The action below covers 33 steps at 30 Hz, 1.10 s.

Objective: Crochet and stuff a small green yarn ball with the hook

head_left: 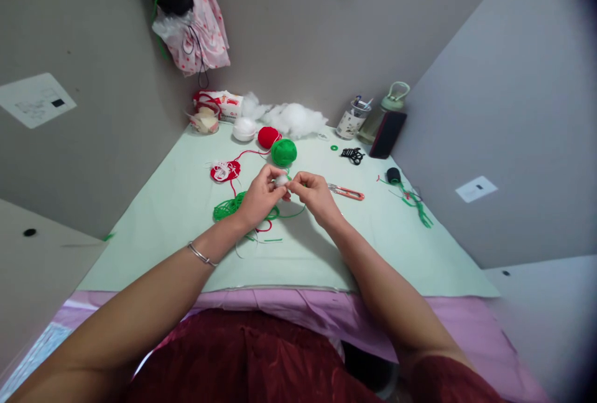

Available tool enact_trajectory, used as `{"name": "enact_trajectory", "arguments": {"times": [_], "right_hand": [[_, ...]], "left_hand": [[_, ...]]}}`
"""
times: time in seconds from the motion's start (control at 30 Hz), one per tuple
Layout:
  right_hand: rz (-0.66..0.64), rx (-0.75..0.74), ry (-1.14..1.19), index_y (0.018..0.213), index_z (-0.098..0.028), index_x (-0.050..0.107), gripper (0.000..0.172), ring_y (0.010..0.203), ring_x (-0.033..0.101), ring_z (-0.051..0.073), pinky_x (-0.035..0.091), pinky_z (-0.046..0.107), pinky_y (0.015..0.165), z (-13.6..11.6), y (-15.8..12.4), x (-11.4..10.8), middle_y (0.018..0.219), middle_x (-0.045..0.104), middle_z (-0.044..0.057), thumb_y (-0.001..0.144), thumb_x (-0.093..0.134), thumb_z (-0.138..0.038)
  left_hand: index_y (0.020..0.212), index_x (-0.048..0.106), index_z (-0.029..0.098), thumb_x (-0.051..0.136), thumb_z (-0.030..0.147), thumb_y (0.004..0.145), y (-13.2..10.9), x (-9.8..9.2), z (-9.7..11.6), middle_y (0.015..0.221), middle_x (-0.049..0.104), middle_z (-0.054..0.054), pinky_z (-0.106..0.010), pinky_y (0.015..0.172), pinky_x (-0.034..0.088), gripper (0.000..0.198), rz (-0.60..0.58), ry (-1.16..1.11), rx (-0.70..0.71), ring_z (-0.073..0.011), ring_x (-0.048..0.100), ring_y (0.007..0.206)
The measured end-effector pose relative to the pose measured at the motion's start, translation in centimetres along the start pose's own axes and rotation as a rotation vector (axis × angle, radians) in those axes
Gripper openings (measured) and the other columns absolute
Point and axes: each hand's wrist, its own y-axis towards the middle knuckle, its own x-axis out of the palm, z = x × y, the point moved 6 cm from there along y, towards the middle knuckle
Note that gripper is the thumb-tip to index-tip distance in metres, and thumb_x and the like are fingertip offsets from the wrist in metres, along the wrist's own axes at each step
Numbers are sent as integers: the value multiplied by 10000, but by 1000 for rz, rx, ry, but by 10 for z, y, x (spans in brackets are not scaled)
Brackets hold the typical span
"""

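Observation:
My left hand [262,196] and my right hand [313,196] meet above the middle of the pale green table [177,216]. Both pinch a small white tuft of stuffing [281,180] between their fingertips. A thin green yarn strand [293,213] runs under my right hand. A loose pile of green yarn [228,208] lies just left of my left hand. A silver bangle [201,255] sits on my left wrist.
Behind the hands are a green yarn ball [284,152], a red yarn ball [268,137], a white ball [244,129], a red-and-white crocheted piece [224,171] and white stuffing [291,118]. Orange snips [346,191] lie right of my hands. A cup [353,120], bottle [389,111] and phone [387,134] stand far right.

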Motion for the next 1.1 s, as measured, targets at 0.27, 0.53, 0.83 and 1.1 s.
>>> {"name": "enact_trajectory", "arguments": {"times": [0.27,0.53,0.83,1.1], "right_hand": [[-1,-69,-80,588,-212,513,274,604,369,121,284,288,599,-5,-1,-3,576,455,-50,757,646,-382],[-51,-109,-181,684,-207,560,206,645,429,142,311,301,640,-14,-7,-1,653,525,-32,826,594,-353],[-11,-66,-119,671,-220,540,184,600,399,141,339,284,587,-9,-5,5,599,470,-41,813,525,-337],[47,-102,-216,650,-219,578,208,600,416,142,322,287,611,-11,-12,12,601,525,-29,831,561,-320]], "left_hand": [[966,609,179,794,338,826,2,-2,0,878,658,-1,-321,778,622,282,-89,-84,-109,-139,694,792],[986,571,178,807,243,788,5,-7,-8,742,639,46,-253,659,564,315,-12,-28,-68,-100,652,633],[916,548,190,768,199,795,5,-6,-4,720,606,60,-219,552,479,251,61,28,33,-82,586,554],[872,563,197,759,128,750,5,-8,-7,747,610,56,-211,547,458,240,134,30,3,-75,558,552]]}}
